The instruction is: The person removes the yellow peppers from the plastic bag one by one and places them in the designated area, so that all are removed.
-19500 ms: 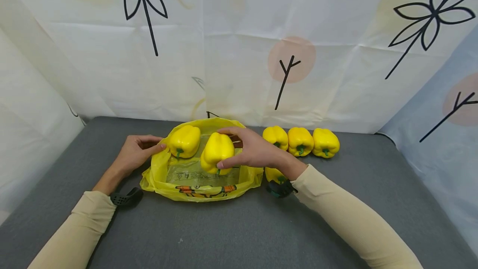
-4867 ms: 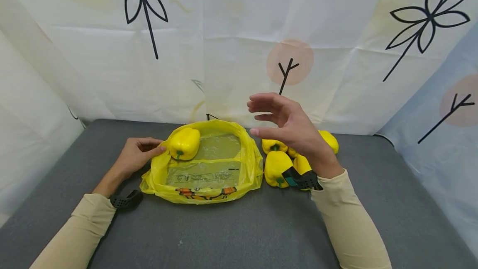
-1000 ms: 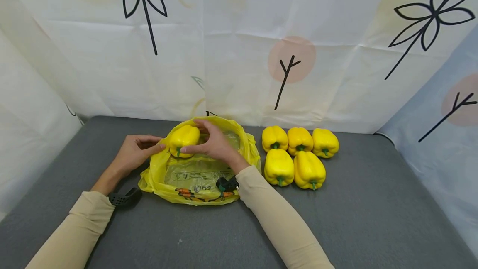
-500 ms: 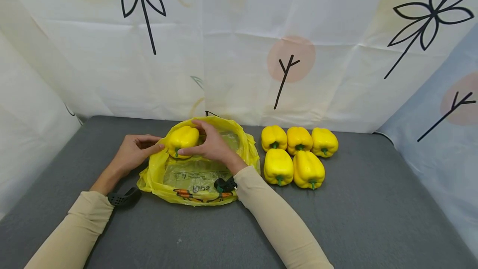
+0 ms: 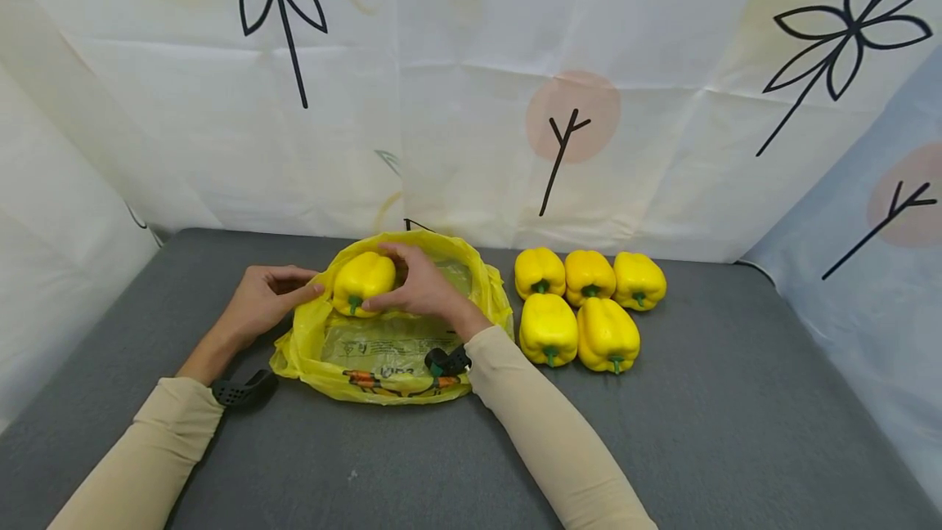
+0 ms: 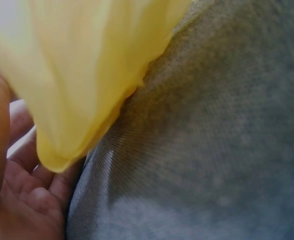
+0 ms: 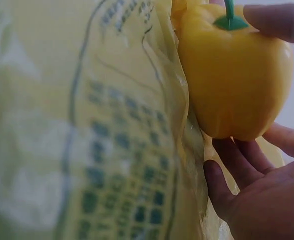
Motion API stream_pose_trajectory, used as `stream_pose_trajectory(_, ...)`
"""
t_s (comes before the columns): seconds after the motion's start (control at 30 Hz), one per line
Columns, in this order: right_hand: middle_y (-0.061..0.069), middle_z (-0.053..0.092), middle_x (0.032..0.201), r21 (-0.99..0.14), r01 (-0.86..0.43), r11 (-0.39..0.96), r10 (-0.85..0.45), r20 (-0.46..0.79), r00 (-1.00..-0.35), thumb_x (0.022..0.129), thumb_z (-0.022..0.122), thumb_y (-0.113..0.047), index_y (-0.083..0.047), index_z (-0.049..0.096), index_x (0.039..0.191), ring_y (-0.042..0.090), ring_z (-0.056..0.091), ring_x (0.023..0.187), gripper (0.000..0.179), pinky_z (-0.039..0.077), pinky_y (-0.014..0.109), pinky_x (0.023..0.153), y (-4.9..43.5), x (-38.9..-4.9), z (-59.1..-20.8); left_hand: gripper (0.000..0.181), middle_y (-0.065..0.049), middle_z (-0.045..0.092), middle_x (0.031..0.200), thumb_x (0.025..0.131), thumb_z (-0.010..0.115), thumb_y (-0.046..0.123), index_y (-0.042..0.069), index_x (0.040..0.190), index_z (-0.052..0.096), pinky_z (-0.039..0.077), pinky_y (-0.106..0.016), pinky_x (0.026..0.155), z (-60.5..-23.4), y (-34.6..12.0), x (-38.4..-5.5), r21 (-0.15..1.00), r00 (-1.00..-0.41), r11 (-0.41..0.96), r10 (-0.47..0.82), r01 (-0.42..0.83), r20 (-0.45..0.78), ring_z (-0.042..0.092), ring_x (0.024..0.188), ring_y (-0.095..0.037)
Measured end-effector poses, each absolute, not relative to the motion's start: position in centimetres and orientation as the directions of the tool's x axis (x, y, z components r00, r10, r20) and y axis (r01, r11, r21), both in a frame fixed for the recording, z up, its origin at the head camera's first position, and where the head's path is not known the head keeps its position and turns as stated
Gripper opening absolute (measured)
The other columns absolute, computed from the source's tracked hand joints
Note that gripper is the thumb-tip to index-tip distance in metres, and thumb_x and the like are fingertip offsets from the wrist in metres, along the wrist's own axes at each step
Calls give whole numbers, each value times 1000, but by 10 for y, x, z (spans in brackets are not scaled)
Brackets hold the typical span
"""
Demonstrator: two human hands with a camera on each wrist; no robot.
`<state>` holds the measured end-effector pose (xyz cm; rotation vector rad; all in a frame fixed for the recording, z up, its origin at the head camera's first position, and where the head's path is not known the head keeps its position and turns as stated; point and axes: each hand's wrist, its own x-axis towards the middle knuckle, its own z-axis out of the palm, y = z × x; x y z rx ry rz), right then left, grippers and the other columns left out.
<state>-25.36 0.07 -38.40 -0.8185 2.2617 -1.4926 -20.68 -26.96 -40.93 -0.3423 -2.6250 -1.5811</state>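
Observation:
A yellow plastic bag (image 5: 401, 387) lies with its mouth spread wide. My left hand (image 5: 265, 305) pinches its left rim between thumb and fingers; in the left wrist view the yellow film hangs between them. Inside the bag, at the left, sits a yellow bell pepper (image 5: 362, 280) with a green stem. My right hand (image 5: 423, 289) reaches in from the right and grips this pepper, thumb by the stem. The right wrist view shows the thumb on top of the pepper (image 7: 234, 75) and the other fingers against its lower end.
Right of the bag are more yellow bell peppers in two rows: three behind, including the rightmost pepper (image 5: 640, 280), and two in front, including the near pepper (image 5: 609, 335). All stand on the grey table (image 5: 441, 464). A patterned white curtain (image 5: 471, 105) hangs behind.
Five seconds ago the right hand was raised, fingers spread, near the right-hand peppers. It has since moved left into the bag and gripped the pepper, which has just shifted slightly. The left hand kept its place.

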Motion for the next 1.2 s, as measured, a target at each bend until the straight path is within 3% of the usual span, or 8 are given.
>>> stream_pose_trajectory(0.57,7,51,137,-914,-271,303,-656,7,-754,80,88,-13,-7,38,155,17,55,113,90,50,25,92,2,-253,-383,35,-7,74,108,99,70,24,-3,121,72,58,-24,74,-409,-269,-207,871,-975,443,159,213,158,68,90,-5)
stream_pose_trajectory(0.93,-3,54,129,-928,-236,288,-655,-11,-755,81,89,-24,-13,40,155,13,54,112,89,52,26,90,2,-249,-382,36,-15,73,110,99,71,24,-4,121,72,58,-23,74,-409,-269,-208,870,-976,446,156,209,154,69,89,-5)
stream_pose_trajectory(1.2,-1,54,132,-925,-245,292,-655,-7,-755,80,90,-20,-11,41,155,13,55,113,90,52,26,90,1,-250,-382,37,-17,72,112,99,70,25,-4,121,72,58,-23,74,-409,-269,-207,872,-977,447,153,200,145,68,90,-4)
